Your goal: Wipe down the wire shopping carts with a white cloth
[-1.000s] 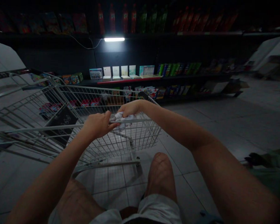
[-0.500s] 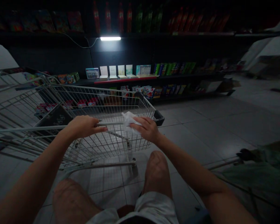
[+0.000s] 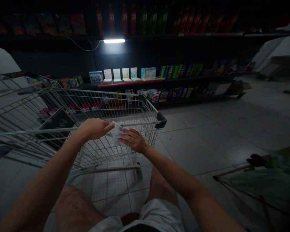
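A metal wire shopping cart [image 3: 91, 151] stands in front of me, its black corner cap [image 3: 160, 120] at the right end. My left hand [image 3: 94, 128] is closed over the near top rail, its fingertips touching the edge of a white cloth or wipe [image 3: 116, 132]. Just to the right, my right hand [image 3: 133, 139] presses that crumpled white cloth against the rail and the wire side below it. Part of the cloth is hidden under the right fingers. A dark panel [image 3: 56, 127] sits inside the cart, left of my hands.
Dark shelves hold bottles [image 3: 124, 21], upright white boxes [image 3: 116, 73], green and blue cans [image 3: 176, 71] and bagged goods [image 3: 154, 95]. A lit tube lamp [image 3: 114, 41] hangs under the upper shelf. At right on the tiled floor stands a folding frame with green fabric [image 3: 258, 182].
My right hand has slid left along the rail with the white cloth, bringing it up against my left hand. My left hand stays on the rail, its fingers slightly further right.
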A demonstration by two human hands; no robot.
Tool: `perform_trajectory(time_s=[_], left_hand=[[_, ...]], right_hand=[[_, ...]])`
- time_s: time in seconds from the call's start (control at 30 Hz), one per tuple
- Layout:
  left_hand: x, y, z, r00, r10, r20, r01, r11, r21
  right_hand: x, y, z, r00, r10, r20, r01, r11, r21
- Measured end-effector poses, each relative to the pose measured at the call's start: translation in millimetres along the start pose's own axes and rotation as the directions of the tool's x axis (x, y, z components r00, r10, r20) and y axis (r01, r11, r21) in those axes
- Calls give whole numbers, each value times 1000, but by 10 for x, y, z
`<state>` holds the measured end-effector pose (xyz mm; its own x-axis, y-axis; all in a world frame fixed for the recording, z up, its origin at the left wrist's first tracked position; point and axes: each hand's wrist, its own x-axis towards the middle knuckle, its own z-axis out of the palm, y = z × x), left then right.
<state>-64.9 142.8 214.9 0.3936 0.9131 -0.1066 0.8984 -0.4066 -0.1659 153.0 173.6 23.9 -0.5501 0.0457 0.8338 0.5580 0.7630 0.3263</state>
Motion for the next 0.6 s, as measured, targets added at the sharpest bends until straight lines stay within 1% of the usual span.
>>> perform_trajectory(time_s=[0.07, 0.1, 0.17, 0.27, 0.33, 0.37, 0.43, 0.53, 0.6], left_hand=[[16, -15, 6, 1000, 0, -1, 0, 1000, 11], [29, -20, 5, 1000, -1, 1, 1, 1000, 11], [57, -30, 1, 1000, -4, 7, 4, 1000, 10], [78, -58, 2, 1000, -4, 14, 4, 1000, 13], [76, -88, 11, 1000, -3, 14, 3, 1000, 10], [73, -105, 15, 1000, 0, 16, 0, 1000, 5], [71, -134, 23, 1000, 6, 24, -6, 1000, -9], [87, -164, 20, 1000, 1, 30, -1, 1000, -14], [106, -179, 11, 1000, -11, 29, 12, 1000, -22]], right_hand=[[-136, 34, -33, 997, -69, 42, 68, 997, 29], [-157, 44, -57, 994, -95, 48, 93, 995, 33], [-97, 57, -102, 992, -128, 18, 127, 992, 22], [81, 81, -115, 994, -89, -58, 87, 996, -35], [84, 89, -71, 995, -80, -65, 77, 995, -59], [27, 84, -35, 994, -95, -53, 92, 994, -59], [-175, 54, 47, 992, -125, -13, 124, 991, -48], [-461, -17, 160, 996, -76, 47, 78, 997, -29], [-490, -69, 224, 992, -52, 115, 52, 999, 1]])
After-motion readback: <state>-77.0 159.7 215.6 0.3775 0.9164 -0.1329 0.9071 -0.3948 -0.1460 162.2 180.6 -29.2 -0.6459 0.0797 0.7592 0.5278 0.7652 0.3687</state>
